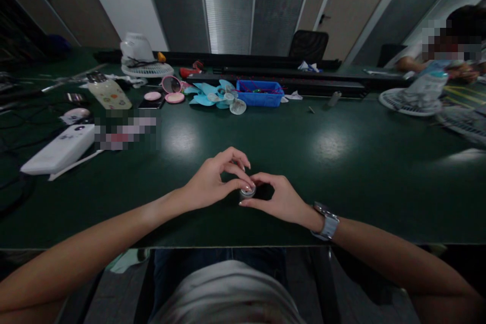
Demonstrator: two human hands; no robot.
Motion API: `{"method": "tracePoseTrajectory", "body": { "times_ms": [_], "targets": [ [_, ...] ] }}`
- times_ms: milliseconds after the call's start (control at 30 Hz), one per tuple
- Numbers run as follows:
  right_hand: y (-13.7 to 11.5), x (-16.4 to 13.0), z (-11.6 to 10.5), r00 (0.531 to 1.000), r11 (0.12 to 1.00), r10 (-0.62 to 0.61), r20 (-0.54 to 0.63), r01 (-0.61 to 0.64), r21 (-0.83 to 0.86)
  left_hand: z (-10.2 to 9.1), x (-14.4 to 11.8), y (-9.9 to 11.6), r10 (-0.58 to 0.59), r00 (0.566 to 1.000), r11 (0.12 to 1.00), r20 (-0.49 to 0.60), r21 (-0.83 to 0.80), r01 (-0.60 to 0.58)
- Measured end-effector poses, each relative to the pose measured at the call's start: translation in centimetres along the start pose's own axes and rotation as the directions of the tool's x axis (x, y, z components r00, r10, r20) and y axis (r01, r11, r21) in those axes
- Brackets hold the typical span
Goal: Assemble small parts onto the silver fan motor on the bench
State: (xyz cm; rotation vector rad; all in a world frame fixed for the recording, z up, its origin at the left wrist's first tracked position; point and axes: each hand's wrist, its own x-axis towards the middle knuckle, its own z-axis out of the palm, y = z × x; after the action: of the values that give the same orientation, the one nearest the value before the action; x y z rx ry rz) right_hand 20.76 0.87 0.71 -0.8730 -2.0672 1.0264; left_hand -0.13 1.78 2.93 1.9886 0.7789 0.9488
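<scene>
Between the thumb and forefinger of the right grip (pixel 283 198) sits a small round metal piece (pixel 247 193), close over the bench (pixel 288 136); whether it touches the surface beneath cannot be told. The right grip is closed about its sides, thumb on the near side, finger on the far side. From the left, the left grip (pixel 212 179) brings its fingertips to the top of the piece; they mask the contact, so I cannot tell whether they pinch anything.

The main risk, I judge, is slipping: the piece looks smooth and gives the right grip only a narrow band, so a sideways push from above could spin it or squeeze it out. Once loose, its round shape could let it roll towards the front edge, on the near side of both grips. The crowded fingertips hide much of its top, so a poor hold there could go unnoticed. Beyond the grips, the blue bin (pixel 261 99) and light-blue fan blades (pixel 201 92) stand well apart; knocking them seems unlikely.
</scene>
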Motion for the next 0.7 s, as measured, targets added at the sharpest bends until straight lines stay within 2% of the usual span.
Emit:
{"method": "tracePoseTrajectory", "body": {
  "times_ms": [100, 167, 267, 300, 333, 467, 533, 600, 700],
  "targets": [
    [0.1, 0.0, 0.0, 1.000, 1.000, -0.001, 0.006, 0.000, 0.009, 0.9, -0.2, 0.0, 0.064, 0.995, 0.994, -0.072, -0.078, -0.070],
    [0.1, 0.0, -0.1, 1.000, 1.000, 0.004, 0.008, -0.004, 0.015, 1.0, -0.2, 0.0, 0.115, 0.980, 0.987, -0.160, -0.095, -0.132],
    [0.1, 0.0, -0.1, 1.000, 1.000, 0.025, 0.009, -0.025, 0.019, -0.2, 0.2, -0.3, 0.174, 0.920, 0.982, -0.350, -0.006, -0.189],
    [0.1, 0.0, -0.2, 0.999, 0.999, 0.030, 0.013, -0.031, 0.019, -0.9, 0.3, -0.6, 0.177, 0.902, 0.983, -0.393, 0.035, -0.178],
    [0.1, 0.0, -0.2, 0.999, 0.999, 0.034, 0.015, -0.034, 0.017, -1.5, 0.4, -1.0, 0.159, 0.903, 0.987, -0.400, 0.068, -0.143],
    [0.0, 0.0, -0.4, 0.999, 0.999, 0.043, 0.005, -0.043, 0.007, -3.6, 0.2, -3.5, 0.012, 0.957, 0.977, -0.289, 0.208, 0.051],
    [0.1, 0.1, -0.5, 0.998, 0.998, 0.057, -0.017, -0.058, -0.011, -4.0, 0.0, -4.6, -0.070, 0.976, 0.975, -0.207, 0.193, 0.111],
    [0.2, 0.2, -0.6, 0.996, 0.997, 0.071, -0.045, -0.072, -0.029, -4.1, -0.1, -5.3, -0.121, 0.984, 0.975, -0.134, 0.168, 0.143],
    [0.4, 0.2, -0.8, 0.994, 0.995, 0.085, -0.065, -0.087, -0.039, -4.2, 0.0, -5.6, -0.136, 0.988, 0.966, -0.068, 0.211, 0.147]
  ]
}}
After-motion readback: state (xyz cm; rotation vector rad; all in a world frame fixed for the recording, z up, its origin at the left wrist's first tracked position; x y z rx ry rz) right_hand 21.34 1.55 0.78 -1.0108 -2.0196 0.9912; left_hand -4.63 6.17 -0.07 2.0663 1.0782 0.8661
